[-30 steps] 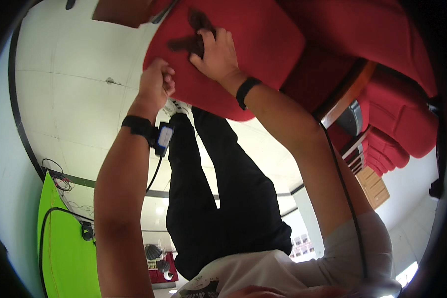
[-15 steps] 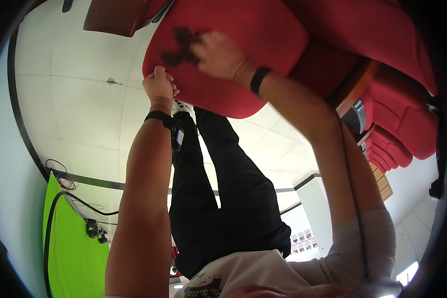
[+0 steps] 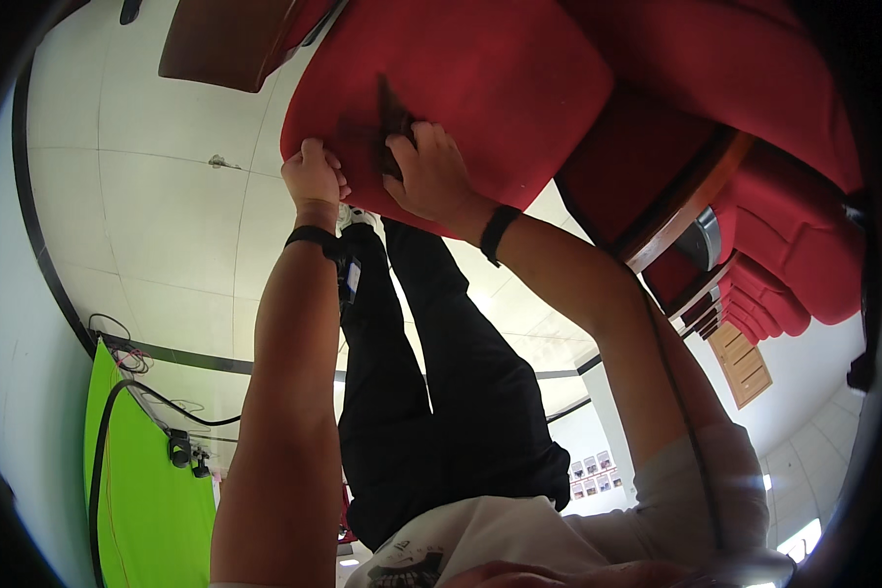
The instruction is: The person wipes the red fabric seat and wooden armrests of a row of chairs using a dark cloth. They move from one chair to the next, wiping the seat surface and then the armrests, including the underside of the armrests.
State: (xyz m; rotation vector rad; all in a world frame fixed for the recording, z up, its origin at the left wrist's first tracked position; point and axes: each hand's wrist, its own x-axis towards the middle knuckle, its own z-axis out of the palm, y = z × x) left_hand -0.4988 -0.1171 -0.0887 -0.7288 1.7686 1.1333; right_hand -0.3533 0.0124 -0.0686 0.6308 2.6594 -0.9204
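Note:
A red padded seat (image 3: 500, 88) spreads out in front of me. Over its near part my right hand (image 3: 429, 173) is closed on a dark brown cloth-like piece (image 3: 395, 118), pressed against the upholstery. Motion smears this piece, so its exact kind is hard to tell. My left hand (image 3: 312, 176) is a fist at the seat's near left edge, thumb uppermost and fingers curled in. Whether anything is inside that fist is hidden. A black band with a small device (image 3: 346, 265) circles my left wrist, and a black band (image 3: 500, 233) sits on my right.
A wooden armrest (image 3: 691, 201) borders the seat on the right, with a row of red chairs (image 3: 799, 235) beyond. At upper left stands a brown panel (image 3: 227, 39). A green screen (image 3: 147, 470) and cables (image 3: 127, 358) lie to the left on the pale floor (image 3: 167, 225).
My right hand has moved toward me across the seat, bringing the dark brown cloth-like piece with it. My left fist has stayed almost in place at the edge.

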